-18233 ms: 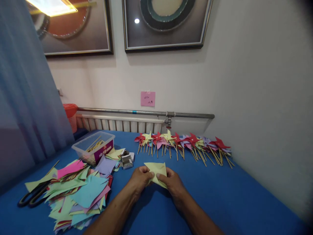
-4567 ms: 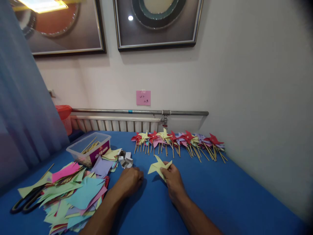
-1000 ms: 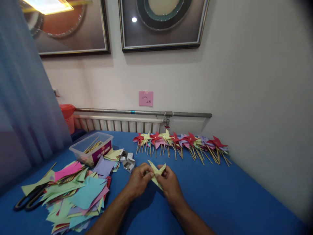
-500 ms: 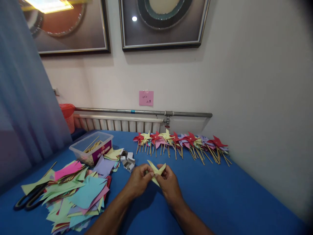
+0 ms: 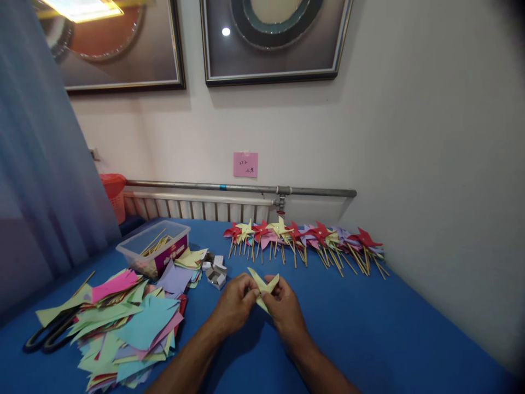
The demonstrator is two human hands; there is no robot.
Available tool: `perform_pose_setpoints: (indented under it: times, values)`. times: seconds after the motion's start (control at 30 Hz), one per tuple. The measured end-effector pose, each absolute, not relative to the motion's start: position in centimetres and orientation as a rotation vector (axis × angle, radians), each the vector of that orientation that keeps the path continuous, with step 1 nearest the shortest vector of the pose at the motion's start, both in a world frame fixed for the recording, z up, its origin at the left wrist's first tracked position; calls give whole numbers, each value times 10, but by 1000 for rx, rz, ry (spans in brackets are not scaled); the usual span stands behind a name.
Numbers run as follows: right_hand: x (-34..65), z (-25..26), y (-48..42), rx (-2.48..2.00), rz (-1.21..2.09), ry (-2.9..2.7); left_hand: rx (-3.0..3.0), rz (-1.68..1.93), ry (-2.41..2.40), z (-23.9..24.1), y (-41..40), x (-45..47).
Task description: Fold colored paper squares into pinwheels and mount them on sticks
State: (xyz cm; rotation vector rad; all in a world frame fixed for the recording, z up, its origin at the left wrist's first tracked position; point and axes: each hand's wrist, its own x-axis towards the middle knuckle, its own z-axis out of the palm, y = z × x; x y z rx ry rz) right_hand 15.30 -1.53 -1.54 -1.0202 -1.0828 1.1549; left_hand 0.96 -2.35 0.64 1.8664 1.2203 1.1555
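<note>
A pale yellow paper pinwheel (image 5: 262, 283), its points folded in toward the centre, is held between both hands above the blue table. My left hand (image 5: 238, 300) pinches its left side between thumb and fingers. On the other side my right hand (image 5: 283, 306) is closed on it, the thumb pressed near the middle. Fingers cover much of the centre, so whether a pin sits there cannot be made out. Small white boxes (image 5: 216, 275) stand just beyond my left hand.
Finished pinwheels on sticks (image 5: 295, 235) lie in a row along the back. At left are a pile of coloured paper (image 5: 143, 323), black-handled scissors (image 5: 51, 334) and a clear plastic box (image 5: 180, 235) with sticks. A metal pipe (image 5: 320, 192) runs along the wall.
Almost nothing differs. Both hands keep their grip on the yellow paper, which has shifted very slightly to the right.
</note>
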Motion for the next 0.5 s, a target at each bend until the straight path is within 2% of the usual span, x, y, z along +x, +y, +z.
perform_pose_setpoints:
  times: [0.5]
  values:
    - [150, -15, -16, -990, 1163, -1049, 1660, 1188, 1333, 5, -24, 15]
